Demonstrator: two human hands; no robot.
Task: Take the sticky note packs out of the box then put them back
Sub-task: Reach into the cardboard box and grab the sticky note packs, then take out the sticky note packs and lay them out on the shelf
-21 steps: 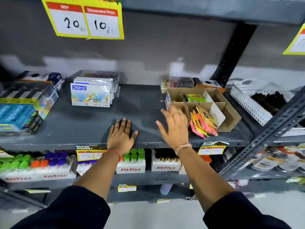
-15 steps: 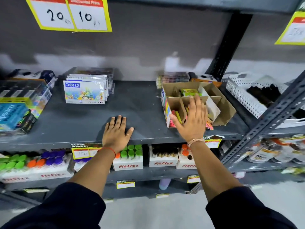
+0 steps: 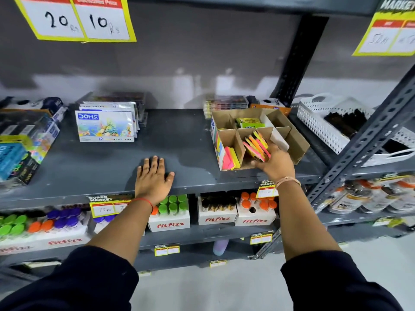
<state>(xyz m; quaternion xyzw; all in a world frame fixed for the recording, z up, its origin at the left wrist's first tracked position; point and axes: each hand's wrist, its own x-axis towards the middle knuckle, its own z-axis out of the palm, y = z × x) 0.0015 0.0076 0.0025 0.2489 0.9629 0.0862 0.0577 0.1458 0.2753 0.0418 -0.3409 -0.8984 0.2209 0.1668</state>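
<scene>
A brown cardboard box [image 3: 296, 140] with dividers stands on the grey shelf [image 3: 179, 140], right of centre. My right hand [image 3: 275, 161] reaches into its front middle compartment and is closed on a bundle of pink, orange and yellow sticky note packs [image 3: 257, 145]. More pink and yellow packs [image 3: 229, 157] sit in the front left compartment, and a green pack [image 3: 250, 123] lies in a back one. My left hand [image 3: 153, 176] rests flat on the shelf near its front edge, fingers spread, holding nothing.
A stack of DOMS colour boxes [image 3: 105, 126] stands at the shelf's left, with other packaged stationery [image 3: 20, 142] at the far left. A white perforated basket [image 3: 332, 126] sits right of the slanted upright. Fitfizz bottle cartons [image 3: 169, 212] fill the shelf below.
My right hand moved right from the open shelf into the box and closed on the sticky note packs. The left hand stayed flat on the shelf.
</scene>
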